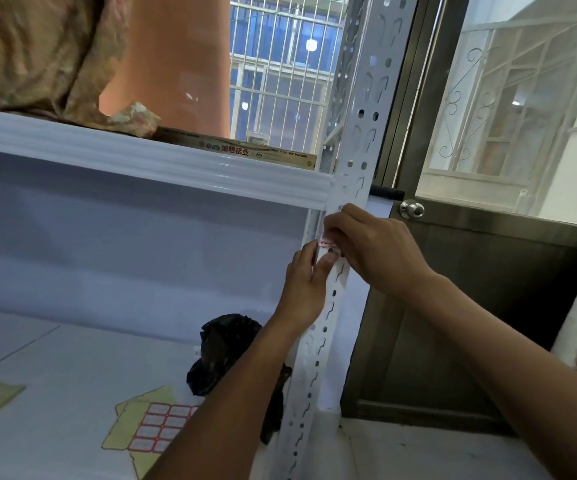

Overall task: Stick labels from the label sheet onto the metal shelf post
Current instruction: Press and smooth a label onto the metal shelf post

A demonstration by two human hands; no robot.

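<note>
Both hands at metal shelf post (pixel 328 327), just under shelf beam; left hand (pixel 306 282) and right hand (pixel 373 247) pinch label (pixel 325 243) by opposite ends, likely to square it before pressing; label sheet (pixel 157 427) parked on lower shelf, within reach.

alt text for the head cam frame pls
Both hands, left hand and right hand, press a red-edged label onto a white metal shelf post just below a shelf. The label sheet lies on the lower shelf beside a black bag.
</note>
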